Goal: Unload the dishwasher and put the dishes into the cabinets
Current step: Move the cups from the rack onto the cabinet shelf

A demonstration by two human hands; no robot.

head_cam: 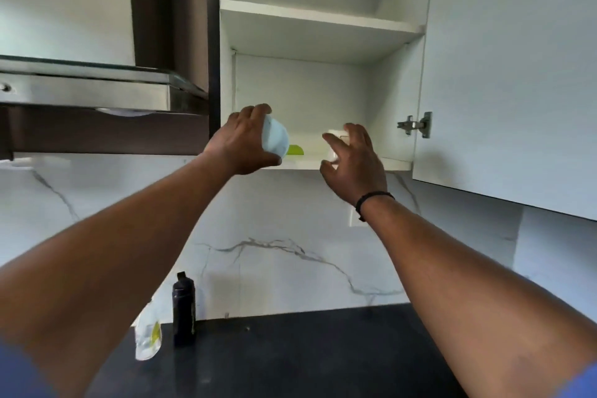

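Both my arms reach up to an open white wall cabinet (310, 29). My left hand (245, 142) grips a pale blue cup (275, 138), tilted on its side, at the front edge of the bottom shelf (394, 164). My right hand (353, 160) has its fingers spread around a white cup (333, 139) that stands on that shelf; whether they touch it is unclear. A green dish (295, 149) lies on the shelf between the two cups, partly hidden.
The cabinet door (517, 74) hangs open to the right. A steel range hood (97, 87) juts out at the left. Below, on the black counter (290, 352), stand a dark bottle (184, 310) and a clear bag (148, 338), against the marble backsplash (290, 236).
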